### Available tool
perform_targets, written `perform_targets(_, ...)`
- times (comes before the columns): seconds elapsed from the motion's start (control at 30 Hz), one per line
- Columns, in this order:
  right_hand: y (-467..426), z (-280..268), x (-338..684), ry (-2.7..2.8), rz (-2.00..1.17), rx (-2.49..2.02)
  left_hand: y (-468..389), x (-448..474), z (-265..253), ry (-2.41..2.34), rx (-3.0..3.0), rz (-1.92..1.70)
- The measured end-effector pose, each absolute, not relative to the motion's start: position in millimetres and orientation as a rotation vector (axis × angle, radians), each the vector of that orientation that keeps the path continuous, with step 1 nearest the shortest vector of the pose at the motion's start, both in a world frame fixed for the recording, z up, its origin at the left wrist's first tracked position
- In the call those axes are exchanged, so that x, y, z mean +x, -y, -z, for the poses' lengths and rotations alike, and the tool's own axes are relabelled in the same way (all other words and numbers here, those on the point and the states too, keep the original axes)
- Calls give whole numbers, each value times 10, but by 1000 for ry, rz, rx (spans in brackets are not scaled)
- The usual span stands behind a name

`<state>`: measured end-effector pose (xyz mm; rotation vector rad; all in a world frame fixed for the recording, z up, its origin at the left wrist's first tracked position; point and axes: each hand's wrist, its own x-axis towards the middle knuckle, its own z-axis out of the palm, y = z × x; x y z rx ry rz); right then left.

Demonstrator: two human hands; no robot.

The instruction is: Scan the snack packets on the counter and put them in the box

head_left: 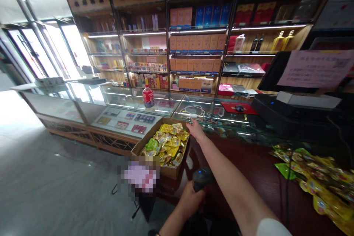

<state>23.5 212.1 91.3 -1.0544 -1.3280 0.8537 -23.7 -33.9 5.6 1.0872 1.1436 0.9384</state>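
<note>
Lit wall shelves (pixel 197 53) and a glass display counter (pixel 124 94) back a dark red desk (pixel 249 158), where a cardboard box (pixel 169 172) of foil snack packets (pixel 170 142) sits; its rim is best steadied with the barcode scanner (pixel 201 177) kept clear. The left hand (pixel 190 199) grips the scanner's handle, while the right hand (pixel 197 131) reaches, arm extended, to the box's far corner, its grip unclear

Dk-red tbl (pixel 260 167), crdbd box (pixel 170 172), loose pkts (pixel 319 180)

Near the centre, a red bottle (pixel 148 97) stands on the glass counter (pixel 125 97); right of centre, a mouse (pixel 239 108) rests on a red mat (pixel 228 107).
</note>
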Motion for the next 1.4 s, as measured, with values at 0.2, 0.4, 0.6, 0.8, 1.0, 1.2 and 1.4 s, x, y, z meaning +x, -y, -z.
perform_targets(0.2,-1636,-331,1424,1255,-542,-1414,329,-281,-48,-1117,1092,-954)
perform_targets(0.4,-1062,-90,3149,1103,44,-2050,289,-295,-5,-1135,1153,-953)
perform_targets(0.6,-823,263,3462,1192,111,-2295,316,-302,-92,-1201,1177,-935)
perform_targets(0.8,-194,466,2447,1743,80,-1897,329,-273,-137,-1191,1133,-948)
perform_targets(1.0,-136,261,2244,1527,168,-1797,338,-275,-107,-1164,1135,-955)
perform_targets(1.2,-205,380,2299,1454,116,-1914,349,-299,-141,-1112,1136,-941)
perform_targets(1.4,-118,306,2293,1603,-75,-1659,346,-358,-186,-1042,1063,-956)
